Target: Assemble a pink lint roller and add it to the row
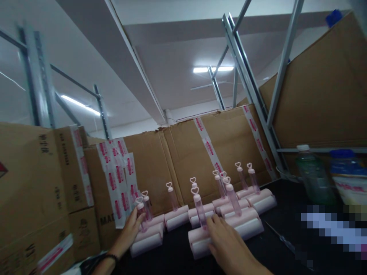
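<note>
Pink lint rollers with heart-topped clear handles, set in rows on a dark tabletop (177, 259). Nearest roller (197, 238) lying directly under the right hand (226, 244), its upright handle just left of the fingertips; right grip spread flat, fingers apart, resting on the roller's pink cover, not clamped round anything. Leftmost roller (146, 238) just right of the left hand (130, 229), its handle (141, 214) touched by the fingertips; left grip loosely curled against that handle, whether fully closed on it not clear from this angle. Dark band at the left wrist.

Between the two hands, one more roller (177, 218), a little farther back. Beyond the right grip, a cluster of further rollers (243, 208), handles upright or slightly tilted, touching one another.

Farther behind both grips, a wall of brown cardboard boxes (177, 160) with red-and-white tape. Left of the left grip, stacked cartons (43, 183). Well right of the right grip, a green bottle (314, 179) and a blue-capped container (348, 175), both blurred. Metal shelving struts (243, 76) and ceiling lights above.
</note>
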The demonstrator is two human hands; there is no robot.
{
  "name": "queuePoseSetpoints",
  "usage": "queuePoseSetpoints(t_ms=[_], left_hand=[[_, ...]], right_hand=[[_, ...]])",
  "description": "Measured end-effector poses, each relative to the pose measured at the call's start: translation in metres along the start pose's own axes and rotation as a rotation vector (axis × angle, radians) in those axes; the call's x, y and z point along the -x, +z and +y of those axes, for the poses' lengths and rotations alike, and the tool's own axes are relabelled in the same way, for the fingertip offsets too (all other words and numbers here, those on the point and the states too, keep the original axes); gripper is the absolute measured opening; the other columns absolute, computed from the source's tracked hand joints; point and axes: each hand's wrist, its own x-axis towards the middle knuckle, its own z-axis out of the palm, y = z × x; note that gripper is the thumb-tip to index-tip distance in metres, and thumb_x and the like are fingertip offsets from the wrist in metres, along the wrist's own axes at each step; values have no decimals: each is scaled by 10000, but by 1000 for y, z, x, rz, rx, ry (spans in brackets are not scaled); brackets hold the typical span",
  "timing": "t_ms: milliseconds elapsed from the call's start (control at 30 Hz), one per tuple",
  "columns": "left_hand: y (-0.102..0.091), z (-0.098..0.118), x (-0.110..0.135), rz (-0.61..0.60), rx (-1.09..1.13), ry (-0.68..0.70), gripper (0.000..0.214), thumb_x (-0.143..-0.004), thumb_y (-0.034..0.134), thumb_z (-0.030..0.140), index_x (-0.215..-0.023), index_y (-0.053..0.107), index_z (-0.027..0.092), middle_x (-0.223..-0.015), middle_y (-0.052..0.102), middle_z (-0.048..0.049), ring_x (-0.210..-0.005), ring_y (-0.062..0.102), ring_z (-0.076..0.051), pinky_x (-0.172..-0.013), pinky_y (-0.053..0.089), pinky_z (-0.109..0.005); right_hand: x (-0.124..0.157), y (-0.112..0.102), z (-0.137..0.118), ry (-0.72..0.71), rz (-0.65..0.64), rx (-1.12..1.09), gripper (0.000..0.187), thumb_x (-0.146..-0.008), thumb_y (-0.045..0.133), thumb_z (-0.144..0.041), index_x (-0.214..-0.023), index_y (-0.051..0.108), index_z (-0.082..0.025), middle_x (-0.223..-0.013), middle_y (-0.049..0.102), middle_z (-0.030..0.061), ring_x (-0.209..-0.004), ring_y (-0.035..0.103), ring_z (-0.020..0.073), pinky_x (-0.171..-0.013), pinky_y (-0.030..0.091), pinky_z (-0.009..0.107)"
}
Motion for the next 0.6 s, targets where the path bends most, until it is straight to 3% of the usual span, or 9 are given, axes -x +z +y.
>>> queuePoseSetpoints(t_ms=[200, 400, 600], left_hand=[[6, -17, 10, 65, -134, -107, 397, -925, 629, 368, -1276, 583, 188, -1359, 582, -106, -1204, 583, -285, -1002, 483, -541], [16, -33, 29, 25, -191, -159, 361, -918, 637, 389, -1204, 624, 169, -1266, 640, -95, -1186, 602, -279, -1017, 472, -538], [20, -34, 37, -35, -153, -112, 322, -930, 626, 364, -1187, 634, 169, -1241, 659, -88, -1162, 622, -264, -1003, 490, -523]], right_hand=[[-25, 9, -40, -107, -51, 124, 378, -852, 595, 23, -1198, 650, -120, -1175, 707, 146, -1045, 708, 295, -805, 639, 402], [-64, 55, -66, -159, -3, 152, 269, -921, 653, -99, -1185, 641, -148, -1174, 704, 84, -1045, 705, 232, -780, 634, 360], [-84, 95, -65, -212, 75, 173, 270, -943, 641, -128, -1211, 631, -154, -1160, 697, 74, -1022, 701, 221, -819, 619, 388]])
